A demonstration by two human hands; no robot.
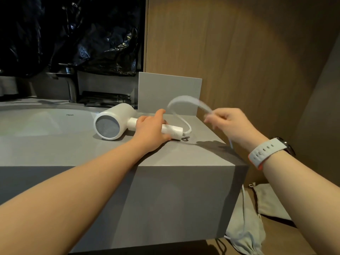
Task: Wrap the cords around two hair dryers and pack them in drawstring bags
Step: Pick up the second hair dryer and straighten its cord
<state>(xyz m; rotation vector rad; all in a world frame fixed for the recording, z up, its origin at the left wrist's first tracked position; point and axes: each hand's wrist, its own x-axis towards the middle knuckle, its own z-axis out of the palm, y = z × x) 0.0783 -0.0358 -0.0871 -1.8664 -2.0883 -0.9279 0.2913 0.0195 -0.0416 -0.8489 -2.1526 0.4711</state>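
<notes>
Step in hand, my read: winding the cord on the first dryer. Only one dryer is in view, and nothing is bagged.

Left to right across the counter (73,150):
- Dryer (117,115) lies on its side on the counter top, toward the right corner and short of the front edge.
- Grille (107,126) faces me and the barrel points away toward the counter's back edge.
- Long axis is the handle (173,131). It runs left-right along the counter, dipping slightly toward me, with the butt end pointing at the right corner.
- Left hand (150,129) is clenched over mid-handle, pinning the dryer to the counter.
- The butt end looks ribbed. Could be a few turns already wound, but I can't confirm.
- Cord (184,102) leaves the butt end, loops up over the counter's back right and runs into the right hand. It's motion-blurred.
- Right hand (233,124) is above the right corner with fingers curled on the cord. The slack seems to trail down past the wrist, though it's blurry there.
- Bags (244,234): two grey drawstring ones, lying loose below the counter, off its right end.

Next move needs:
- The loop brought down and round the handle, each turn snug against the last.
- The left hand shifting so it isn't wound in.
- The dryer held flat so it doesn't roll or slide off the right corner.
</notes>
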